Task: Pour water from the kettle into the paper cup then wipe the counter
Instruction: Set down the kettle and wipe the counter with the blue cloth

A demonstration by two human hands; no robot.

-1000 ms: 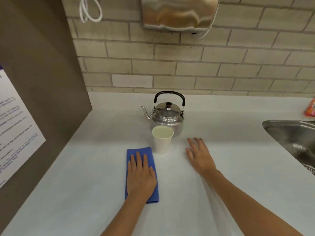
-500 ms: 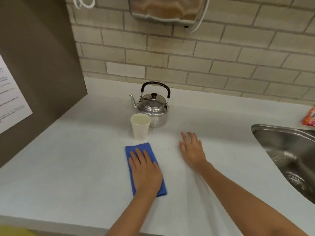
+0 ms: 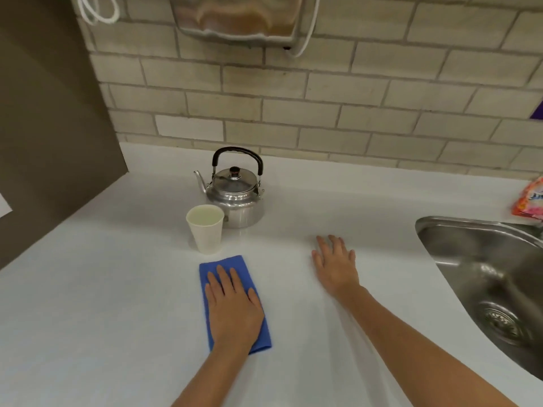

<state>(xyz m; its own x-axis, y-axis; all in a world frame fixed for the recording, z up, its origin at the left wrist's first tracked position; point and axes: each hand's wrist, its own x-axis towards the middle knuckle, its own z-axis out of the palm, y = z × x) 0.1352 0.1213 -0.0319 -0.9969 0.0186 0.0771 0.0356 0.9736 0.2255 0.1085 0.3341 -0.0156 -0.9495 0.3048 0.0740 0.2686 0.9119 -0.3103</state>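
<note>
A steel kettle [image 3: 235, 198] with a black handle stands upright near the back of the white counter [image 3: 102, 289], spout pointing left. Just in front of it, to the left, a white paper cup [image 3: 206, 232] holds water. A folded blue cloth [image 3: 226, 265] lies flat in front of the cup. My left hand [image 3: 233, 306] presses flat on the cloth, fingers spread and pointing toward the cup. My right hand [image 3: 335, 264] rests flat on the bare counter to the right of the cloth, holding nothing.
A steel sink [image 3: 484, 283] is sunk into the counter at the right, with a pink packet [image 3: 529, 201] behind it. A brown panel [image 3: 50, 118] walls off the left side. A metal dispenser [image 3: 238, 19] hangs on the brick wall above the kettle.
My left hand and the cloth have shifted slightly right, from left of the cup to in front of it. The view has pulled back and turned right. The right hand stays flat.
</note>
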